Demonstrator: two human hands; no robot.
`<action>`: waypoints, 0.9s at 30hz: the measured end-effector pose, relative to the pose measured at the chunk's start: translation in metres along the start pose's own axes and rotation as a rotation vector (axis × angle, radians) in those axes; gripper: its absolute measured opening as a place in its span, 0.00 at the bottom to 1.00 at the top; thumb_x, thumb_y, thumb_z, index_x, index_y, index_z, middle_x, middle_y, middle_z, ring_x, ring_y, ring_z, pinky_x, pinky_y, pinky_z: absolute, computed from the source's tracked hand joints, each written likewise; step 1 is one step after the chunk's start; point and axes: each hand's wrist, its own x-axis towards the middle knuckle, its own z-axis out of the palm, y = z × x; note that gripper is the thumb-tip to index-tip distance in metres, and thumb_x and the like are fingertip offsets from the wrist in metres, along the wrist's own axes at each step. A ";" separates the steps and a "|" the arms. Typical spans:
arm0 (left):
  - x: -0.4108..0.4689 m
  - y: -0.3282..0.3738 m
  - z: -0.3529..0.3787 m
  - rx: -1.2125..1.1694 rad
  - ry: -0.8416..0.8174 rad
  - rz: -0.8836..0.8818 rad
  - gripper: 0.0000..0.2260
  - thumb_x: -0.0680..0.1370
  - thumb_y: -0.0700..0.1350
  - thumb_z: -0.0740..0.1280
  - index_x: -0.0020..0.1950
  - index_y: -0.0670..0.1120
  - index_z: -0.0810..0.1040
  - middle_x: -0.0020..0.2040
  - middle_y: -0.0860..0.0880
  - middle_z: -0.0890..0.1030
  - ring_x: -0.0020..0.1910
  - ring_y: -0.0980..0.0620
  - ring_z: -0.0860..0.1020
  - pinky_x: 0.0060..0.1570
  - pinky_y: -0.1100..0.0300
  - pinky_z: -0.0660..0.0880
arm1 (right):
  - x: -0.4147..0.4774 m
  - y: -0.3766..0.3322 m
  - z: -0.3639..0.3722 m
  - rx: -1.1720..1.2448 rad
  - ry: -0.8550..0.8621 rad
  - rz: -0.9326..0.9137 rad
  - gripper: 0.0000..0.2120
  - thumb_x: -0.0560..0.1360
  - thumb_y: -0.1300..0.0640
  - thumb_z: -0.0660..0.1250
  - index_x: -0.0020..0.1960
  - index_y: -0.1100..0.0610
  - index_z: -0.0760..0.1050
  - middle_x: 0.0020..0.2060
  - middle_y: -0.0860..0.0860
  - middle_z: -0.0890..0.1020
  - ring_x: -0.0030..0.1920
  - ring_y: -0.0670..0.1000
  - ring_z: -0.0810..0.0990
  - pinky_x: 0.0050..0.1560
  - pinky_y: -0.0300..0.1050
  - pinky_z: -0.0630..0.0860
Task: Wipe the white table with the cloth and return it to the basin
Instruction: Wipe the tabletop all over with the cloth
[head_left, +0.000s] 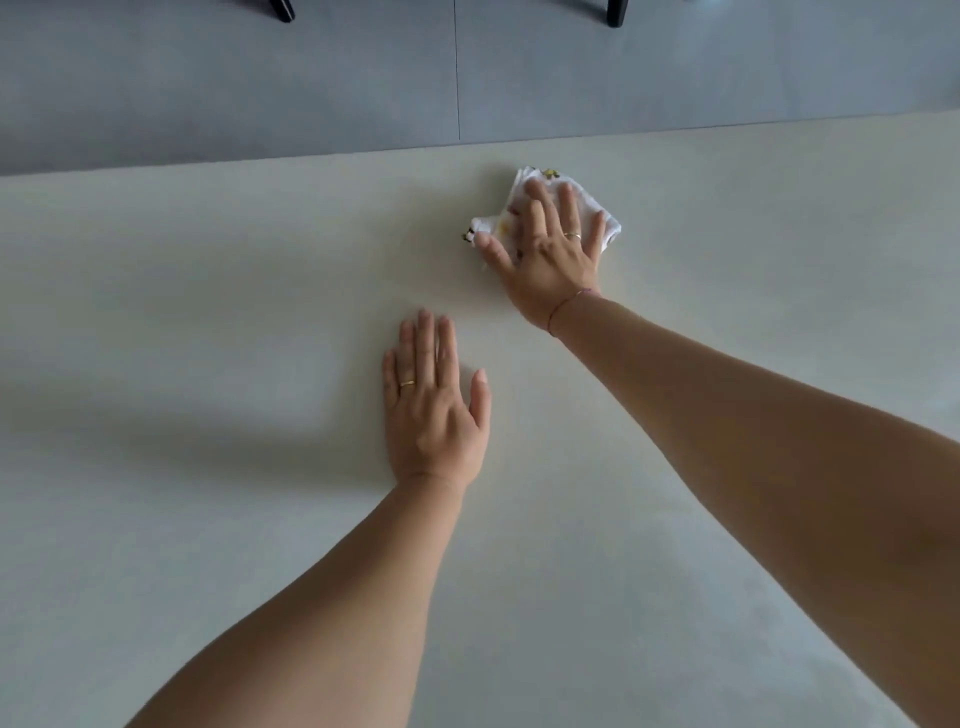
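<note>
White cloth (519, 187), patterned trim, near far edge of surface (208, 312), pinned under my right hand (545, 249), fingers straight, spread, pressing. Left hand (431, 410) flat on surface nearby, fingers straight, holding nothing. Wiping step, I judge. Best: even palm pressure, overlapping strokes, no overshoot past edge. Basin not in view.

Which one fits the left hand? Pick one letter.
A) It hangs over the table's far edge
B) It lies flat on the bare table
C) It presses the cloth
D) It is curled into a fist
B: the left hand lies flat, fingers straight, on the bare table, while the right hand presses the cloth farther away.
</note>
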 end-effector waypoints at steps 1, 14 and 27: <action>0.001 0.000 0.000 0.001 -0.001 -0.003 0.28 0.78 0.55 0.51 0.76 0.43 0.59 0.77 0.45 0.58 0.76 0.45 0.56 0.74 0.50 0.50 | 0.008 -0.004 0.001 -0.012 0.018 0.024 0.32 0.78 0.34 0.47 0.74 0.53 0.57 0.77 0.45 0.53 0.77 0.53 0.43 0.72 0.63 0.38; 0.004 -0.002 -0.001 0.036 0.002 -0.002 0.28 0.78 0.54 0.52 0.76 0.43 0.59 0.77 0.44 0.58 0.76 0.45 0.56 0.73 0.50 0.50 | 0.060 0.022 -0.009 -0.114 0.098 0.263 0.32 0.77 0.35 0.44 0.78 0.47 0.46 0.78 0.47 0.47 0.77 0.56 0.42 0.71 0.66 0.37; 0.004 0.000 0.001 0.045 -0.001 -0.007 0.28 0.78 0.54 0.51 0.76 0.43 0.59 0.77 0.45 0.57 0.76 0.45 0.56 0.74 0.49 0.52 | 0.054 0.059 -0.022 -0.101 0.080 0.263 0.28 0.79 0.39 0.47 0.77 0.44 0.48 0.78 0.48 0.48 0.77 0.57 0.42 0.72 0.65 0.38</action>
